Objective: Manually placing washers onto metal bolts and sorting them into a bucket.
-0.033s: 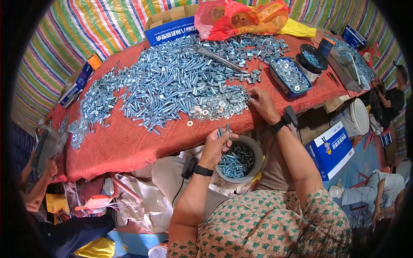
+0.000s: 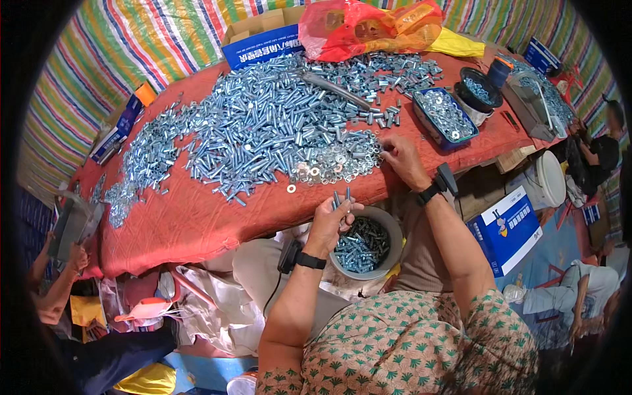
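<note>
My left hand [image 2: 330, 224] is closed around a few small metal bolts [image 2: 338, 199], their ends sticking up past the fingers. It hovers over the rim of a grey bucket [image 2: 396, 245], in which bluish bolts [image 2: 359, 253] and darker metal pieces lie. My right hand [image 2: 403, 160] reaches to the table, thumb and fingertips brought together at the right edge of a heap of flat washers [image 2: 339, 161]. Whatever sits between those fingertips is too small to make out. Beyond the washers spreads a large pile of silvery bolts and sleeves [image 2: 250, 125].
A red cloth covers the table [image 2: 171, 227]. To the right stand a blue tray of washers [image 2: 445, 118], a black bowl of small parts [image 2: 479, 90] and a metal scoop [image 2: 534, 108]. A blue carton [image 2: 263, 49] and red plastic bag [image 2: 342, 29] lie behind. Other people's arms [image 2: 59, 283] work left.
</note>
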A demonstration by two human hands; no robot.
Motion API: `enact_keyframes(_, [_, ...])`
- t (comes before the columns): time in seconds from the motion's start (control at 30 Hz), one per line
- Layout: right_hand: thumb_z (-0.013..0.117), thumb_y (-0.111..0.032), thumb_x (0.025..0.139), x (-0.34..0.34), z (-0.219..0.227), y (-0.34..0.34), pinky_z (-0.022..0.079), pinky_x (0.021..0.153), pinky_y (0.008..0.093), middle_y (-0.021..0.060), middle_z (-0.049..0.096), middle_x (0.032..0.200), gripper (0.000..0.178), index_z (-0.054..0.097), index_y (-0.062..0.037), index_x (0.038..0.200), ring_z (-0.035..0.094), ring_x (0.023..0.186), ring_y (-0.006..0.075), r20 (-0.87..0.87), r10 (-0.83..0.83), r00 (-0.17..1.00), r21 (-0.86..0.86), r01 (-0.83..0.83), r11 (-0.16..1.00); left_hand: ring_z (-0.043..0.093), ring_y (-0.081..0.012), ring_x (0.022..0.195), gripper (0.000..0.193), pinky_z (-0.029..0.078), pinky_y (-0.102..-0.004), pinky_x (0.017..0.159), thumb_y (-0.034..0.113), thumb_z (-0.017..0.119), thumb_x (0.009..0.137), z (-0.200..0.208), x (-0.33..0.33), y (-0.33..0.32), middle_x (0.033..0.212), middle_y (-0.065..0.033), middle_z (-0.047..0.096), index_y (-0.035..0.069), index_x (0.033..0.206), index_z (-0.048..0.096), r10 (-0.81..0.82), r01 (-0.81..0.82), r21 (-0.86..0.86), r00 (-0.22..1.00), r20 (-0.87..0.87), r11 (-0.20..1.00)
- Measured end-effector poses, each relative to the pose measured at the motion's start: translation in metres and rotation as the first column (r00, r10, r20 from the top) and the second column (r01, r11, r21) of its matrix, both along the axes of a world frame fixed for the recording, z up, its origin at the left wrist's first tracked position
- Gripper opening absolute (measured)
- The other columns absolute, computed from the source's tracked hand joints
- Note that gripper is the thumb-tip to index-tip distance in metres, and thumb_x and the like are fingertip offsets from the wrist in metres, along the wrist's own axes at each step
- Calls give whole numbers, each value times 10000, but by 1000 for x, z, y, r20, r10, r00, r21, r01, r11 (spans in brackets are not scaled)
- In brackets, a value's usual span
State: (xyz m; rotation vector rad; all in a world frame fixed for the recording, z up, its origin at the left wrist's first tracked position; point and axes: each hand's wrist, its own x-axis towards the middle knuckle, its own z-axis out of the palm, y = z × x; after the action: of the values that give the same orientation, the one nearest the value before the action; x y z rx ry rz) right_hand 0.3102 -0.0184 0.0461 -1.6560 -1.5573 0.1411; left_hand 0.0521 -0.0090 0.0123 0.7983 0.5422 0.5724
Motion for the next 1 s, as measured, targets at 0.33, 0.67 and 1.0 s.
enact_keyframes(0.33, [664,42,759,-49,17,-27,513,747,351,94,612,938,257,632,-53,996,627,881,275,116,398,910,91,-409,908,477,-28,481,239,334,-146,404,199,602,955,1,3,-1,716,-51,634,25,1118,580,73,-56,118,987,-144,991])
enact_keyframes(0.67, [674,30,779,-62,14,-32,530,743,328,91,643,968,289,643,-61,1052,647,868,249,135,461,877,-36,-460,887,468,-39,482,156,349,-181,428,146,618,931,-8,-1,-1,671,-13,613,14,1011,636,160,-36,363,934,-320,931])
enact_keyframes(1.0, [662,6,850,-51,-4,-38,494,860,276,12,625,1006,397,573,-40,1234,587,951,91,-570,518,638,-88,-674,733,537,-48,560,274,394,-174,466,168,538,973,-2,0,-11,837,-74,683,-33,1157,576,8,53,289,979,-204,956])
